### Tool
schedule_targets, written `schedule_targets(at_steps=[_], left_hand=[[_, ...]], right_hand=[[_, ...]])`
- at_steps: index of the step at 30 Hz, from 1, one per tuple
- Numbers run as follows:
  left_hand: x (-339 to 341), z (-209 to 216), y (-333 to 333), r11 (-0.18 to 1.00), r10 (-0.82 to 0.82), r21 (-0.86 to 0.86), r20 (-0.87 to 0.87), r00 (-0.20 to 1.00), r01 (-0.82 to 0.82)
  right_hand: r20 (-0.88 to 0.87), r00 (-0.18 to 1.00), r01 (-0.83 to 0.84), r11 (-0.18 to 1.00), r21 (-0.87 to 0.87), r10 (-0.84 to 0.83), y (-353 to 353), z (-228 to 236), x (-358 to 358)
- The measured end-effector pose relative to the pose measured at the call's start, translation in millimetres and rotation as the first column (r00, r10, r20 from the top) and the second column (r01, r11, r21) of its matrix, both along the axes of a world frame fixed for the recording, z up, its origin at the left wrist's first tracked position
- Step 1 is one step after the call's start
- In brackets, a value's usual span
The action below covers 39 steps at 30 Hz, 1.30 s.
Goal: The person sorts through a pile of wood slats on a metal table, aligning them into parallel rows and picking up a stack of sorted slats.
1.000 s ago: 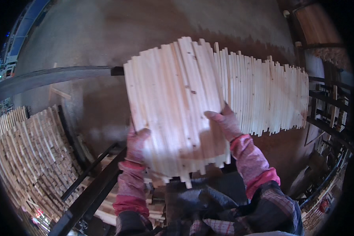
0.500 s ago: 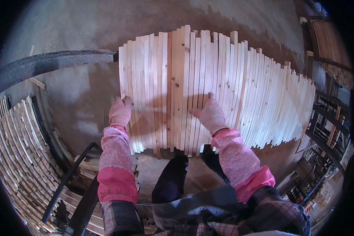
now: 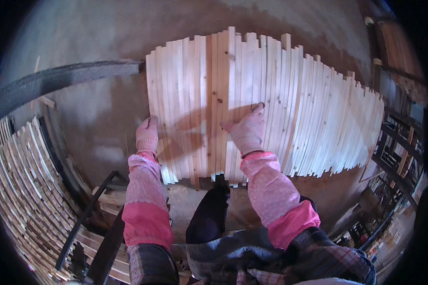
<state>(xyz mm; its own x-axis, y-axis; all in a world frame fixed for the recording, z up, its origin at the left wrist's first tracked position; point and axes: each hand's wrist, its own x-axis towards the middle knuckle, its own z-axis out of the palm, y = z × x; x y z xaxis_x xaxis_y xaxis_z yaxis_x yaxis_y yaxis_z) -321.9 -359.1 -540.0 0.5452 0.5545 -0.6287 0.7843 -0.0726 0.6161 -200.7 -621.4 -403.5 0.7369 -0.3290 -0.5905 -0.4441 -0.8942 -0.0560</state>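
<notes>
A wide row of pale wooden strips lies side by side before me, their far ends uneven. One reddish-brown strip stands out among them. At the row's left edge, my left hand, in a pink knit glove, has its fingers bent around the outermost wooden strip; the undersides of the fingers are hidden. My right hand, gloved alike, rests over the middle of the row. Its thumb points left, apart from the fingers, which reach toward the far side.
A dark metal beam comes in from the left and ends by the row's far left corner. Stacked wooden strips fill the lower left, beside a black metal frame. Dark racks stand at the right. My dark shoe is below the row.
My right hand has moved left and a little farther away across the strips. My left hand stays at the row's left edge, its fingers drawn closer together. The whole view has shifted slightly.
</notes>
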Motion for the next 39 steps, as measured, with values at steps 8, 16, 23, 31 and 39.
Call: schedule_targets(at_steps=[8,16,23,31,39], left_hand=[[4,-10,13,0.994,0.001,-0.106,-0.056,0.998,-0.007],[-69,149,-87,0.926,-0.360,0.290,0.480,0.800,0.242],[-201,272,-152,0.930,-0.344,0.124,-0.046,0.938,0.347],[-207,264,-163,0.914,-0.397,0.022,-0.156,0.904,0.405],[-206,258,-163,0.915,-0.392,0.009,-0.226,0.892,0.404]], right_hand=[[0.035,0.999,0.020,0.970,0.244,-0.029,-22,8,3],[0.151,0.983,-0.124,0.981,0.152,0.101,4,-14,-27],[0.086,0.986,-0.155,0.980,0.129,0.144,39,-11,-41],[0.063,0.996,0.015,0.834,0.552,-0.059,140,-14,-63],[-0.031,0.999,0.018,0.973,0.230,-0.011,220,-35,-69]])
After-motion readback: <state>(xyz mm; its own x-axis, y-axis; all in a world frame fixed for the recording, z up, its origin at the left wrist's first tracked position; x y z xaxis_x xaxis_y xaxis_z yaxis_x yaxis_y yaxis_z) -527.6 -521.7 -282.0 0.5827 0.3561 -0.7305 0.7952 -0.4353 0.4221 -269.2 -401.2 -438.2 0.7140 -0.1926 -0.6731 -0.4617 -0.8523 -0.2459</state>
